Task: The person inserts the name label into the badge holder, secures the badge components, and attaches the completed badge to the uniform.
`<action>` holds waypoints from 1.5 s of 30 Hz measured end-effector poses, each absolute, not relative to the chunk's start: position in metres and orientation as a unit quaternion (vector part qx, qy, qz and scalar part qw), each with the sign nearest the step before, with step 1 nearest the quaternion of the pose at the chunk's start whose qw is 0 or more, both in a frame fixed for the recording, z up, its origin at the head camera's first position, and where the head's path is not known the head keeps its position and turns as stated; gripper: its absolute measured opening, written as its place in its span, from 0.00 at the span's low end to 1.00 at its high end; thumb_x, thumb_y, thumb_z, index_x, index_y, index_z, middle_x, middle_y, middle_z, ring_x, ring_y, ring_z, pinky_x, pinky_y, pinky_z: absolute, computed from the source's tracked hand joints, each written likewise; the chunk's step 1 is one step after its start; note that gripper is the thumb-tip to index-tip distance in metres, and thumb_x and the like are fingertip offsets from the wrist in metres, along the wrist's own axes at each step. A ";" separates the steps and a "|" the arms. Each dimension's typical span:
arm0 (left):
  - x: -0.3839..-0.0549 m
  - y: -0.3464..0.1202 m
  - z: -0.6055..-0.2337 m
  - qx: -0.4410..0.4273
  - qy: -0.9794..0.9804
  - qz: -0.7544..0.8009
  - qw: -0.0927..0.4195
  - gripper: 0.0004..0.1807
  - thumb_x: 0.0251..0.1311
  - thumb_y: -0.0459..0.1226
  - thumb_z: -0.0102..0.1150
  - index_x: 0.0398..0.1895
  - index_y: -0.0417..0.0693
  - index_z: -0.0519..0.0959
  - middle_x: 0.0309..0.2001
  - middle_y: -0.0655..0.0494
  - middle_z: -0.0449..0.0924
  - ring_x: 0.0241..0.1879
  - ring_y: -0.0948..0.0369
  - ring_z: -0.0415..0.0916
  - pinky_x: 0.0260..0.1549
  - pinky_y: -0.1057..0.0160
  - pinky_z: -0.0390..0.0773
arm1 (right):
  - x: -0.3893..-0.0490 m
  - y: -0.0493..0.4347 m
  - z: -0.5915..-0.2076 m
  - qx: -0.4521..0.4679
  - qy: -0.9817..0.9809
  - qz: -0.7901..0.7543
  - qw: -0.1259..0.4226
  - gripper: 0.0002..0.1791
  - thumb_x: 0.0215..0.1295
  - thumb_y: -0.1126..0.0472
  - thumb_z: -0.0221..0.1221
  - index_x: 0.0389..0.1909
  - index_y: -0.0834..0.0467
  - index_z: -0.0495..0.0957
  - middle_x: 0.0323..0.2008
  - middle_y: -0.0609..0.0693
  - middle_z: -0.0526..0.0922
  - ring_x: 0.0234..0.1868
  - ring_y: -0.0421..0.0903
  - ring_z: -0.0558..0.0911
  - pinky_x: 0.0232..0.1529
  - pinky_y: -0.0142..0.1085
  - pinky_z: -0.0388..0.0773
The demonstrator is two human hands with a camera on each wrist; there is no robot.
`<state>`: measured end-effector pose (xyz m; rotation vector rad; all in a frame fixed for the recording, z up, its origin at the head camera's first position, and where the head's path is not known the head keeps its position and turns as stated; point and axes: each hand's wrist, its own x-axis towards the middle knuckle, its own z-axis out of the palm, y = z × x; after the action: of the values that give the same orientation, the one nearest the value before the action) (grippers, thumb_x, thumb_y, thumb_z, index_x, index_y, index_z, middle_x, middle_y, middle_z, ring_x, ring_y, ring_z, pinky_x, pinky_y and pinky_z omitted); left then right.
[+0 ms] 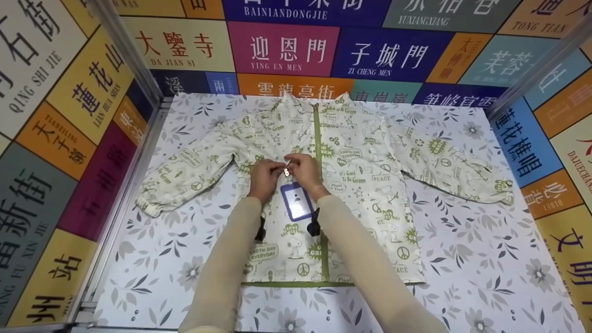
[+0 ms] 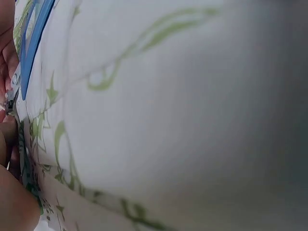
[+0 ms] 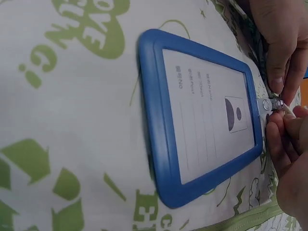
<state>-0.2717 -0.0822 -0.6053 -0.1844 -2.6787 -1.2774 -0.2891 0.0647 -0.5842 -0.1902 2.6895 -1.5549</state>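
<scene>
A white jacket with green prints (image 1: 360, 185) lies spread front up, sleeves out to both sides. On its front rests a blue-framed ID badge holder (image 1: 296, 201), its card showing; the right wrist view has the holder (image 3: 159, 115) large. At its top is a small metal clip (image 3: 276, 103). My left hand (image 1: 264, 178) pinches this clip between thumb and finger. My right hand (image 1: 306, 171) meets it there, fingertips pinching a thin white strip (image 3: 288, 111) at the clip's end. In the left wrist view, the holder's blue edge (image 2: 33, 48) shows beside the fingers.
The jacket lies on a table with a grey leaf-and-flower cover (image 1: 462, 249). Panels with street names stand at the back (image 1: 286, 48), left (image 1: 92, 92) and right. A green strip (image 1: 317, 134) runs down the jacket front, right of the badge holder.
</scene>
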 end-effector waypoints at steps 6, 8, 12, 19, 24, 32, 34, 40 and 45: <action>-0.274 -0.082 -0.603 -0.052 -0.900 -0.427 0.069 0.09 0.64 0.34 0.61 0.42 0.51 0.89 0.39 0.53 0.87 0.45 0.54 0.80 0.52 0.56 0.77 | -0.290 0.069 -0.583 -0.079 0.888 -0.454 0.003 0.13 0.65 0.71 0.58 0.46 0.62 0.86 0.41 0.57 0.89 0.41 0.50 0.87 0.46 0.37 0.84; -0.275 -0.082 -0.602 -0.048 -0.900 -0.429 0.063 0.08 0.64 0.34 0.61 0.41 0.50 0.88 0.39 0.53 0.87 0.45 0.54 0.80 0.51 0.56 0.78 | -0.290 0.069 -0.583 -0.076 0.888 -0.453 0.002 0.12 0.64 0.71 0.58 0.45 0.63 0.86 0.41 0.57 0.89 0.41 0.51 0.87 0.46 0.37 0.84; -0.276 -0.083 -0.601 -0.024 -0.892 -0.447 0.057 0.09 0.64 0.34 0.62 0.44 0.47 0.87 0.41 0.51 0.87 0.44 0.54 0.81 0.49 0.56 0.79 | -0.290 0.069 -0.584 -0.062 0.882 -0.468 0.011 0.11 0.63 0.71 0.59 0.44 0.63 0.86 0.40 0.58 0.89 0.39 0.51 0.87 0.43 0.36 0.84; -0.276 -0.082 -0.600 0.029 -0.901 -0.427 0.073 0.07 0.63 0.38 0.64 0.40 0.47 0.87 0.38 0.52 0.88 0.40 0.55 0.83 0.45 0.57 0.81 | -0.289 0.067 -0.584 -0.019 0.864 -0.503 0.025 0.09 0.64 0.68 0.61 0.42 0.61 0.87 0.37 0.56 0.89 0.34 0.46 0.86 0.36 0.30 0.82; -0.276 -0.079 -0.599 0.033 -0.914 -0.395 0.084 0.07 0.65 0.38 0.62 0.37 0.46 0.88 0.37 0.50 0.88 0.41 0.52 0.83 0.47 0.55 0.80 | -0.288 0.065 -0.583 0.013 0.856 -0.516 0.025 0.12 0.64 0.70 0.59 0.43 0.58 0.87 0.33 0.55 0.88 0.31 0.43 0.84 0.32 0.28 0.79; -0.281 -0.077 -0.597 0.036 -0.926 -0.371 0.069 0.08 0.66 0.38 0.60 0.38 0.46 0.87 0.38 0.50 0.87 0.44 0.52 0.79 0.48 0.53 0.78 | -0.289 0.061 -0.580 0.019 0.842 -0.538 0.023 0.14 0.61 0.74 0.57 0.41 0.61 0.87 0.36 0.58 0.89 0.31 0.43 0.85 0.30 0.25 0.77; -0.282 -0.077 -0.597 0.036 -0.925 -0.373 0.066 0.08 0.66 0.38 0.60 0.38 0.46 0.87 0.37 0.50 0.87 0.43 0.52 0.79 0.48 0.54 0.78 | -0.290 0.061 -0.580 0.016 0.850 -0.526 0.021 0.14 0.61 0.73 0.57 0.41 0.59 0.88 0.37 0.56 0.90 0.32 0.43 0.85 0.31 0.25 0.77; -0.285 -0.078 -0.597 0.034 -0.921 -0.384 0.059 0.07 0.66 0.37 0.61 0.36 0.46 0.87 0.37 0.51 0.87 0.43 0.52 0.80 0.48 0.55 0.78 | -0.293 0.062 -0.580 -0.001 0.877 -0.480 0.008 0.14 0.60 0.72 0.58 0.39 0.55 0.89 0.40 0.51 0.90 0.40 0.45 0.87 0.41 0.32 0.82; -0.286 -0.079 -0.596 0.038 -0.916 -0.396 0.057 0.08 0.66 0.38 0.61 0.37 0.45 0.87 0.37 0.49 0.86 0.43 0.52 0.79 0.47 0.54 0.78 | -0.295 0.062 -0.578 -0.029 0.880 -0.474 -0.001 0.14 0.59 0.73 0.59 0.38 0.56 0.89 0.41 0.53 0.90 0.46 0.49 0.87 0.51 0.37 0.82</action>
<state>-0.2857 -0.0786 -0.5963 0.1157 -2.7769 -1.2004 -0.2950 0.0619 -0.5777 -0.0913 2.7665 -1.4920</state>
